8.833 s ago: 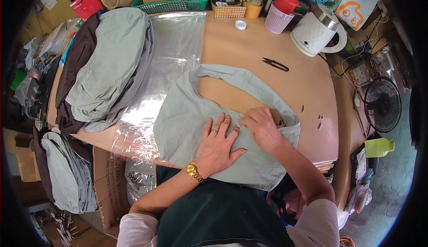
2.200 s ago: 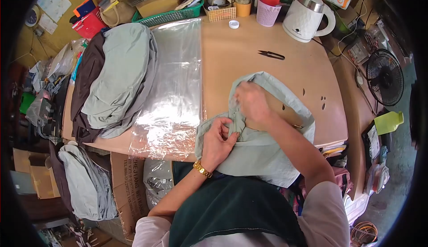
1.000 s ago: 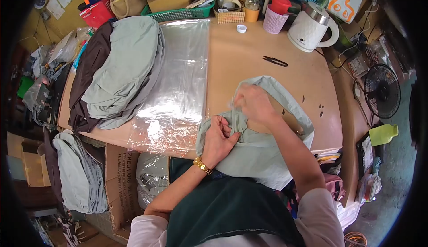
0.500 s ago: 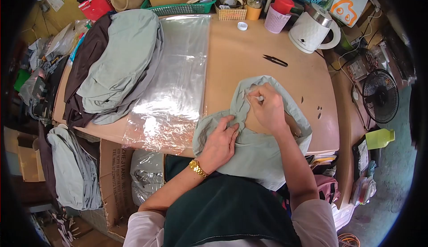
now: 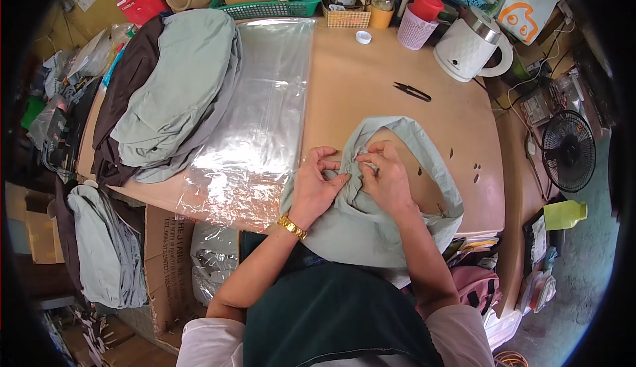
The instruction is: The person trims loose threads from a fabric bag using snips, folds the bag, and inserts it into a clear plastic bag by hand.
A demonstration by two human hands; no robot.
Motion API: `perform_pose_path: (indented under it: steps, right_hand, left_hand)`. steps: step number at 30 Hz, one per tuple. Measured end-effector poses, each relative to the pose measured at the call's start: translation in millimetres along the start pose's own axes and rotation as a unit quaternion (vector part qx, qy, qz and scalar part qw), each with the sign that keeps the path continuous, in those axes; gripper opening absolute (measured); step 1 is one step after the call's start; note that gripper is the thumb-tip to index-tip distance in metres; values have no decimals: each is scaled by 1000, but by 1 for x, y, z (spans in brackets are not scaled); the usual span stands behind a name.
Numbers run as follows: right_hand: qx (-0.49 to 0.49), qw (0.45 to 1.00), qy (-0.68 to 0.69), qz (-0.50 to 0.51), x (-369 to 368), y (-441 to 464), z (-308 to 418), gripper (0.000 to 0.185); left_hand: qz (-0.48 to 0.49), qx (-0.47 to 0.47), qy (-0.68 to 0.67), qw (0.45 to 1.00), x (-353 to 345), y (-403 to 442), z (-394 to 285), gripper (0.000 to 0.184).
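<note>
A pale green cloth bag [image 5: 371,234] lies at the table's front edge, its strap looping away from me to the right. My left hand [image 5: 317,185] pinches the gathered cloth at the bag's opening, near a zipper. My right hand [image 5: 386,176] is closed at the same gathered part, just right of my left hand, with a small whitish thing at its fingertips that is too small to make out. Black thread snips [image 5: 412,91] lie on the table beyond the bag.
Clear plastic sheets [image 5: 265,95] lie left of the bag, beside a pile of green and dark cloth bags [image 5: 175,89]. A white kettle [image 5: 468,46], pink basket [image 5: 416,30] and white cap [image 5: 363,37] stand at the back. A fan [image 5: 568,150] is at right.
My right hand has come down from the strap side to the bag's opening, beside my left hand. The left fingers have shifted from lying on the cloth to pinching it, bunching it up.
</note>
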State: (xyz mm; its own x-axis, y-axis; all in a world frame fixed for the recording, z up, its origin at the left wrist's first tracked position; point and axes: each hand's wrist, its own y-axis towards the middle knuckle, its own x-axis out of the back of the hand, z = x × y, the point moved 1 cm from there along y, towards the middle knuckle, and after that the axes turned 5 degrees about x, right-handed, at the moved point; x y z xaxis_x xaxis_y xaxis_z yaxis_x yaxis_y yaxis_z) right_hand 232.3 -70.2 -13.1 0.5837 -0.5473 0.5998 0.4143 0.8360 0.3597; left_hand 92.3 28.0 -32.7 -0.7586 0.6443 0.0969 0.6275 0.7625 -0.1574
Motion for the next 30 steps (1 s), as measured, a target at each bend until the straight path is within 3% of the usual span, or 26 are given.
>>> perform_pose_path:
  steps: [4,9,18,21,25,27,28,30]
  right_hand:
    - [31,999,-15,-13,7,-1,18,12]
    - [135,982,-131,29,1,1,18,10]
    - [208,956,-197,68,-5,10,27,8]
    - [145,986,-78,27,-5,13,19,14]
    - [144,984,-65,-79,18,19,-2,15]
    - [-10,990,-140,-23,34,16,-11,21]
    - [-9,990,-139,-23,34,13,-10,21]
    - [84,966,-246,-3,34,7,-7,28]
  left_hand:
    - [-38,-4,13,999,-4,-6,-1,61]
    - [-73,-59,-31,995,-11,-10,2,58]
    - [-53,-57,-56,995,-9,-10,8,50]
    - [-60,-53,-62,995,-6,-9,6,46]
    - [-47,-35,-128,990,-2,-5,13,43]
    - [-10,-20,-182,983,2,-5,12,42]
    - [-11,-21,-182,983,3,-5,11,42]
    - [10,7,-213,977,4,-4,7,43]
